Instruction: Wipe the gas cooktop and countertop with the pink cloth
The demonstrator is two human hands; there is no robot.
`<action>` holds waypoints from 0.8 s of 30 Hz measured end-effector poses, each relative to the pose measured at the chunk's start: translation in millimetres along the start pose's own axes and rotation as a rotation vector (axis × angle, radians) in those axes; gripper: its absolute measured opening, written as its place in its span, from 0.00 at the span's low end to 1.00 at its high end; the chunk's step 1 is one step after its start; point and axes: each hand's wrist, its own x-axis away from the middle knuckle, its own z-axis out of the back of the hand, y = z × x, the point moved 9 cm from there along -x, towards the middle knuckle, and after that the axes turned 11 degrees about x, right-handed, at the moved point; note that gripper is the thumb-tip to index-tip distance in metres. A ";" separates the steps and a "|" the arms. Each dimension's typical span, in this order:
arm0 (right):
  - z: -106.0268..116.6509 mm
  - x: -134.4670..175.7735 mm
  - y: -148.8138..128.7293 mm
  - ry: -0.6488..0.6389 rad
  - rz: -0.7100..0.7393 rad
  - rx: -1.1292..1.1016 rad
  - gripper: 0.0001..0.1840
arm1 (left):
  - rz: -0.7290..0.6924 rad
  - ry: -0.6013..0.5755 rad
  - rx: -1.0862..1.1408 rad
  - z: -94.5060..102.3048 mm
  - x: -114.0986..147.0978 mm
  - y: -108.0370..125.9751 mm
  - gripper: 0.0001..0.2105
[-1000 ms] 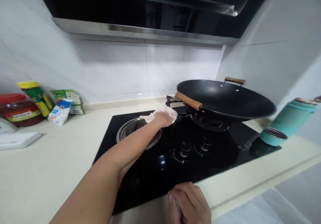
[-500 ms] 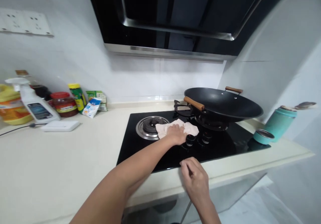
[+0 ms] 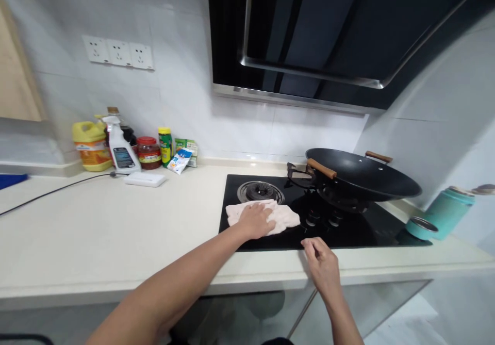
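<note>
A pale pink cloth (image 3: 286, 216) lies crumpled on the black glass gas cooktop (image 3: 278, 243), just in front of the left burner (image 3: 261, 191). My left hand (image 3: 255, 220) presses down on it and grips it, with fingers bent over the fabric. Near the cooktop's front edge, my right hand (image 3: 323, 262) is loosely curled closed, and nothing shows in it. Two black control knobs (image 3: 312, 217) are between the cloth and the right burner. On that burner sits a large black wok (image 3: 367, 175) with wooden handles.
A turquoise flask (image 3: 448, 211) and its cup-like lid (image 3: 421, 228) stand at the right. Back left are a spray bottle (image 3: 121, 146), a yellow jug (image 3: 92, 146), a red-lidded jar (image 3: 149, 153) and a white box (image 3: 145, 179) with a cable. The range hood (image 3: 309, 35) hangs overhead.
My left hand has drawn the cloth left and toward me, away from the knobs to the front of the left burner. The camera has turned left; my right hand remains near the front edge.
</note>
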 end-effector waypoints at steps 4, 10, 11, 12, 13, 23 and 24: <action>-1.3 0.8 1.8 -0.023 -0.029 -0.023 0.25 | 0.088 0.055 -0.021 24.4 26.4 -45.4 0.31; -0.1 1.1 15.5 -0.041 -0.149 -0.151 0.23 | 0.235 0.108 -0.039 43.2 64.4 -92.9 0.31; 1.3 0.9 19.5 -0.029 -0.195 -0.193 0.23 | 0.235 0.118 -0.044 42.8 69.7 -92.9 0.31; 3.3 0.4 22.1 -0.005 -0.238 -0.236 0.23 | 0.229 0.128 -0.052 41.7 74.2 -90.9 0.31; 5.6 -0.5 22.1 0.026 -0.269 -0.276 0.24 | 0.220 0.139 -0.061 40.2 77.7 -87.1 0.30; -17.2 -19.0 -83.5 -0.061 0.179 -0.222 0.19 | -0.061 0.132 -0.064 8.1 68.1 21.9 0.26; -19.7 -18.4 -83.4 -0.090 0.197 -0.182 0.19 | -0.113 0.124 -0.052 1.5 65.4 40.6 0.24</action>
